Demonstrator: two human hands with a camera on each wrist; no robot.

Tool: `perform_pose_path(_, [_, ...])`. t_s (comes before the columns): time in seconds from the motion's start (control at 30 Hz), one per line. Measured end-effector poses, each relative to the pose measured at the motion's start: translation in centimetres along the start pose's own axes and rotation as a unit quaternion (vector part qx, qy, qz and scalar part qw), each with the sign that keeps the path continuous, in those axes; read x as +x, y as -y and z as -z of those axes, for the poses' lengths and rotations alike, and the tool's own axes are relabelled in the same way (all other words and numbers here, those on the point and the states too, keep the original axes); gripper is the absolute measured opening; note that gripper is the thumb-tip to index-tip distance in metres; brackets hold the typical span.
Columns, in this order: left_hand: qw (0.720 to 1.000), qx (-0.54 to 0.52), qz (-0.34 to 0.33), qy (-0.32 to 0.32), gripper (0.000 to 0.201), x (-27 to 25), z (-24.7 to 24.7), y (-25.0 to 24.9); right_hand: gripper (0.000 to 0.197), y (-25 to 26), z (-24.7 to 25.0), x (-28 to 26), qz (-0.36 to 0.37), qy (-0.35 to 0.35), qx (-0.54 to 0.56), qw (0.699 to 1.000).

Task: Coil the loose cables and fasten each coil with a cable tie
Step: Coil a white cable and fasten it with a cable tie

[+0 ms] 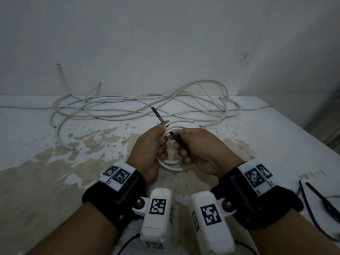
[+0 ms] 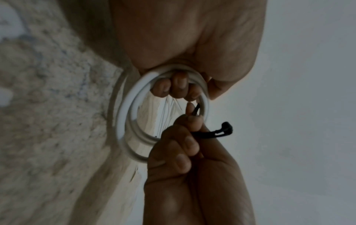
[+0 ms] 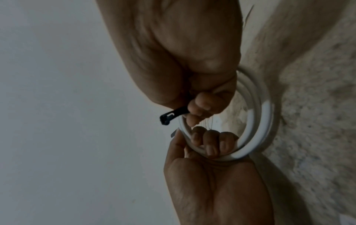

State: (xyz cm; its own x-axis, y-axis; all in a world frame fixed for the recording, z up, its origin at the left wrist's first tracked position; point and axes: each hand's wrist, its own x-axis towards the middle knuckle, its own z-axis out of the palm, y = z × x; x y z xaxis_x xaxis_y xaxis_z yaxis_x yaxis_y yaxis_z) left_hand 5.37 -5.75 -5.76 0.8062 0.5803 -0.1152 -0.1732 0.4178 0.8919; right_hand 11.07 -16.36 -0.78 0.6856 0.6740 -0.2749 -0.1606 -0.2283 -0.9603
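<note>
A small white cable coil [image 1: 171, 165] is held up over the table between both hands. My left hand [image 1: 161, 144] grips the coil's left side, with its fingers [image 2: 178, 86] curled through the ring. A black cable tie [image 1: 157, 115] sticks up and to the left from beside that thumb. My right hand [image 1: 181, 146] pinches the tie's other end, and its head [image 3: 167, 118] pokes out past the curled fingers [image 3: 204, 106]. In the right wrist view the coil [image 3: 260, 121] shows several turns lying together.
A tangle of loose white cable [image 1: 138, 107] sprawls along the back of the stained white table [image 1: 46, 162], against the wall. More black ties [image 1: 326, 205] and a thin dark cord lie at the right, near the table's right edge.
</note>
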Motion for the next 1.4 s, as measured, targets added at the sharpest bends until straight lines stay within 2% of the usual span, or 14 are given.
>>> perform_pose_path(0.13, [0.999, -0.034, 0.010, 0.015, 0.018, 0.5, 0.4, 0.5, 0.027, 0.5, 0.2, -0.5, 0.024, 0.059, 0.051, 0.997])
perform_pose_path(0.23, [0.998, -0.066, -0.001, 0.013, 0.020, 0.4, 0.2, 0.3, 0.026, 0.4, -0.2, -0.8, 0.088, 0.069, -0.019, 0.994])
perform_pose_path(0.3, [0.997, -0.080, 0.010, 0.012, 0.032, 0.3, 0.0, 0.0, 0.022, 0.3, -0.5, -0.8, 0.130, 0.041, -0.094, 0.986])
perform_pose_path(0.4, [0.997, -0.067, 0.028, 0.000, 0.056, 0.2, 0.0, -0.3, 0.026, 0.5, -0.7, -0.5, 0.154, 0.017, -0.150, 0.977])
perform_pose_path(0.47, [0.998, -0.054, 0.018, -0.010, 0.051, 0.2, 0.0, -0.5, 0.026, 0.7, -0.9, -0.5, 0.165, 0.031, -0.160, 0.973])
perform_pose_path(0.57, [0.998, -0.052, 0.002, -0.019, 0.030, 0.1, 0.1, -0.9, 0.025, 1.0, -1.3, -0.4, 0.183, 0.025, -0.182, 0.966])
perform_pose_path(0.6, [0.999, -0.037, -0.005, -0.030, 0.026, 0.2, 0.2, -1.0, 0.027, 1.1, -1.4, -0.3, 0.204, 0.000, -0.222, 0.954])
perform_pose_path(0.7, [0.995, 0.030, -0.037, -0.082, 0.022, -0.2, 0.3, -1.2, 0.037, 0.9, -1.8, 0.2, 0.293, -0.094, -0.370, 0.877])
perform_pose_path(0.73, [0.994, 0.045, -0.049, -0.089, 0.023, -0.3, 0.3, -1.4, 0.037, 0.7, -2.0, 0.3, 0.318, -0.110, -0.374, 0.864])
perform_pose_path(0.83, [0.988, 0.085, -0.073, -0.105, 0.023, -0.4, 0.4, -1.8, 0.026, 0.0, -2.4, 0.6, 0.381, -0.130, -0.333, 0.852])
perform_pose_path(1.07, [0.974, 0.143, -0.126, -0.121, 0.013, -0.5, 0.4, -2.4, 0.012, -1.1, -2.0, 0.9, 0.386, -0.129, -0.238, 0.882])
perform_pose_path(1.17, [0.967, 0.173, -0.141, -0.121, 0.028, -0.4, 0.3, -2.4, 0.014, -0.9, -1.7, 0.4, 0.340, -0.116, -0.166, 0.918])
perform_pose_path(1.23, [0.962, 0.187, -0.155, -0.124, 0.025, -0.4, 0.2, -2.4, 0.009, -0.8, -1.6, -0.1, 0.318, -0.095, -0.095, 0.939])
perform_pose_path(1.4, [0.932, 0.265, -0.207, -0.136, 0.016, -0.8, -0.3, -2.3, 0.011, -0.5, -1.1, -0.1, 0.321, -0.120, -0.027, 0.939])
